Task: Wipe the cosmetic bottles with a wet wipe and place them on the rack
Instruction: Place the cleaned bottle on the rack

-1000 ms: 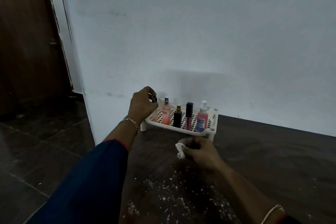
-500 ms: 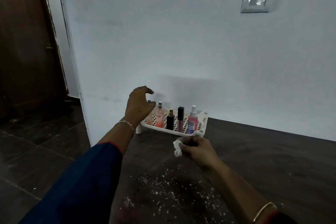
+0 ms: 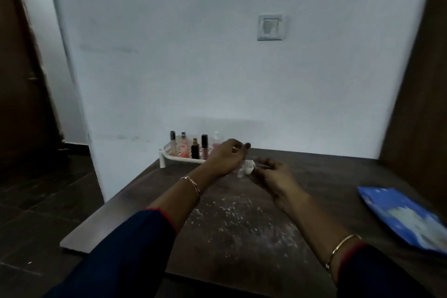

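Note:
A white perforated rack [image 3: 165, 154] stands at the back left of the dark table, against the wall. Several cosmetic bottles stand upright on it: a clear one [image 3: 172, 141] at the left end, a pink one [image 3: 183, 147], a dark one [image 3: 195, 150], a lip gloss tube [image 3: 204, 147] and a pink spray bottle [image 3: 216, 140], half hidden behind my left hand. My left hand [image 3: 226, 156] hovers in front of the rack's right end, fingers loosely curled, holding nothing. My right hand [image 3: 274, 175] pinches a crumpled white wet wipe [image 3: 247, 168] just right of my left hand.
A blue wet-wipe pack [image 3: 401, 215] lies at the table's right edge. White crumbs [image 3: 232, 215] are scattered over the table between my arms. The table's left edge [image 3: 106, 203] drops to a dark tiled floor. A wall switch [image 3: 270, 27] is above.
My left hand let go of the clear bottle at the rack's left end and moved right, close to the wipe. The view pulled back and tilted up, showing the blue pack.

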`<state>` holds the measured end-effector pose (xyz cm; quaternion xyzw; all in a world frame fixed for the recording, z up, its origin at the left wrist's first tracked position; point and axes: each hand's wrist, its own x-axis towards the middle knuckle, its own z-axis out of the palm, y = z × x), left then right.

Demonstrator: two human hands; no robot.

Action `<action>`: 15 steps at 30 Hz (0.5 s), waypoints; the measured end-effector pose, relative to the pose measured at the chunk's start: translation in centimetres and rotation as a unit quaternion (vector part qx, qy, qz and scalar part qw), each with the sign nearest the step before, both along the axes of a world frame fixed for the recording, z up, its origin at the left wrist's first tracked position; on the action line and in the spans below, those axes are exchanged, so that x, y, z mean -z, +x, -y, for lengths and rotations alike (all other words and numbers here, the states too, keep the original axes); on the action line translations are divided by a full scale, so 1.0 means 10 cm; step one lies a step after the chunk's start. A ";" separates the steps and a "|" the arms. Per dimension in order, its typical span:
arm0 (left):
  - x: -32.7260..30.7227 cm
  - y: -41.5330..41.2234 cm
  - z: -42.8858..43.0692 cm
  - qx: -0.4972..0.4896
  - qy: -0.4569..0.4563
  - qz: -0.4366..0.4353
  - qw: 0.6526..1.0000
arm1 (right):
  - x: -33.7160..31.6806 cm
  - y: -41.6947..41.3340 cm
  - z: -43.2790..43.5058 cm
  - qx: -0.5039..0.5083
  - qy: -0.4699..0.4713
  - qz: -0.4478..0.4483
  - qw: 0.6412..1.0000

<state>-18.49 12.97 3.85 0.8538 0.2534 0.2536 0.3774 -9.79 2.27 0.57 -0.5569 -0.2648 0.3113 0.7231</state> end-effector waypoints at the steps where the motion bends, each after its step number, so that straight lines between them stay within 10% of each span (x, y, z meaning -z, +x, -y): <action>1: 0.02 0.04 0.21 0.018 -0.038 0.012 0.999 | -0.02 0.02 0.19 0.007 0.013 -0.008 1.000; 15: 0.74 0.93 2.95 0.302 -0.326 0.038 0.895 | 0.59 0.62 3.30 0.249 -0.022 0.073 0.965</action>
